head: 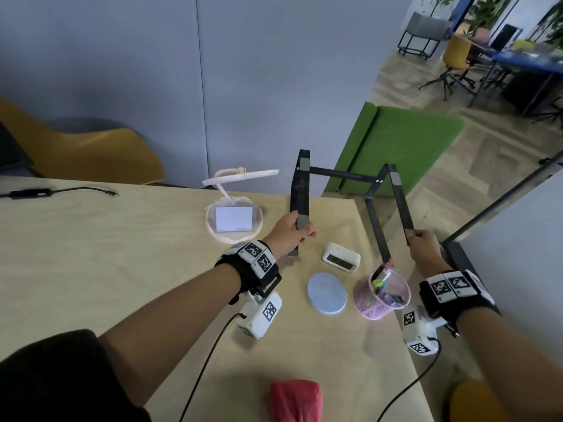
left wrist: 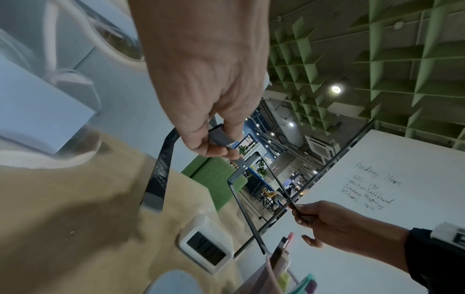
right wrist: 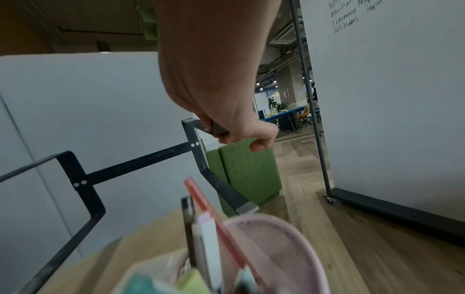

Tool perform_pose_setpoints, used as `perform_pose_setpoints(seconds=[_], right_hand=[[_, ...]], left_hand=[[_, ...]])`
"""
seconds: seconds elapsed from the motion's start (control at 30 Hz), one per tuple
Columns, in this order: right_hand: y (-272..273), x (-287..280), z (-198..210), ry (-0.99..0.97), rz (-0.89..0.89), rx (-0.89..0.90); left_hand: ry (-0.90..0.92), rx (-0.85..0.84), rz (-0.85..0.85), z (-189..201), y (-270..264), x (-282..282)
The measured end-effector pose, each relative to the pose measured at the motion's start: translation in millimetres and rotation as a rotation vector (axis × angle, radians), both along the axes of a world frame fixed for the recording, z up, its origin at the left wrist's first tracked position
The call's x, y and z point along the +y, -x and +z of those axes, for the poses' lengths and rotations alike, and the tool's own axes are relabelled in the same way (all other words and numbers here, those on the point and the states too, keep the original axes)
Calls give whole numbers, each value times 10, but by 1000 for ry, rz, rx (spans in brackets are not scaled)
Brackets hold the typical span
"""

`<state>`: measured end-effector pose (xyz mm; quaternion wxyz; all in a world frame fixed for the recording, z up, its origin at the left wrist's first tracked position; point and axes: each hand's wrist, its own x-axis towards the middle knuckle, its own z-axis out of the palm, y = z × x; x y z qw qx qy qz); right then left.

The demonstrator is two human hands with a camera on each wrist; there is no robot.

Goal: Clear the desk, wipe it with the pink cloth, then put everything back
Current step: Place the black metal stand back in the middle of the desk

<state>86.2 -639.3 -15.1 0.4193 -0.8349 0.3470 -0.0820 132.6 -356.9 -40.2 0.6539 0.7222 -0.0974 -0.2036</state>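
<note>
Black metal laptop stand (head: pixel 341 190) gripped in both hands at the desk's far right corner.

Left hand (head: pixel 288 233) curls its fingers round the stand's left bar; right hand (head: pixel 425 245) pinches the end of the right bar, which reaches past the pale wooden desk's (head: pixel 106 269) right edge. The left foot looks close to the desk, though contact is unclear. Near the stand sit a white digital clock (head: pixel 341 257), a round pale-blue coaster (head: pixel 327 293) and a pink mesh pen cup (head: pixel 380 296) near the right edge. White desk lamp (head: pixel 233 208) stands near the far edge; the crumpled pink cloth (head: pixel 295 400) lies at the near edge, with open wood to the left.
</note>
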Motion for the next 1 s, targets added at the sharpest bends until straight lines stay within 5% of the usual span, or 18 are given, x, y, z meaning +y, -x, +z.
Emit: perform_pose_setpoints(seconds=[0.37,0.67,0.83,1.0], right_hand=[[74,174,1276,-12,16,-175],[207,1106,2195,-91,165,-303],[353,1870,2297,-165,353,-234],[630,2623,1925,-150,433,-111]], left_hand=[[72,-180,-10,1178,12,86],[83,-276,113,2113,362,1138],[46,-249,181,2257,824,2070],[-22,-193,223,1930,1319,2929]])
